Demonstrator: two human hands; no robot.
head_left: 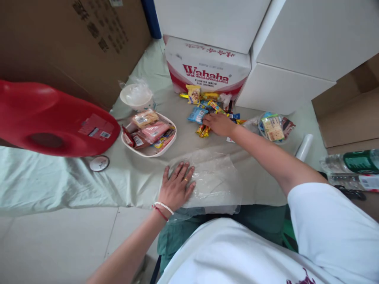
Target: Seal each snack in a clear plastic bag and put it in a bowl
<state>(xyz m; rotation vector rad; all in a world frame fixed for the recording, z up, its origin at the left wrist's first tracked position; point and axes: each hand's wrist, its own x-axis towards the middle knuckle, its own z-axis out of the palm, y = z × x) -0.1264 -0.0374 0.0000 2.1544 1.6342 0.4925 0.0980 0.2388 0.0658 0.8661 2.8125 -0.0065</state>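
My left hand point(177, 186) lies flat, fingers spread, on the left edge of a clear plastic bag point(216, 181) spread on the pale green cloth. My right hand point(218, 124) reaches forward onto a pile of small snack packets point(204, 108) in front of the Wahaha carton; its fingers curl down over the packets, and I cannot make out whether they grip one. A white bowl point(171, 142) with several wrapped snacks stands left of the pile.
A red plastic object point(50, 118) lies at the left. The Wahaha carton point(207, 67) and white boxes point(296, 51) stand behind. A bagged white cup point(136, 96), a filled snack bag point(274, 127), a white roll point(304, 146) and bottles point(355, 167) sit around.
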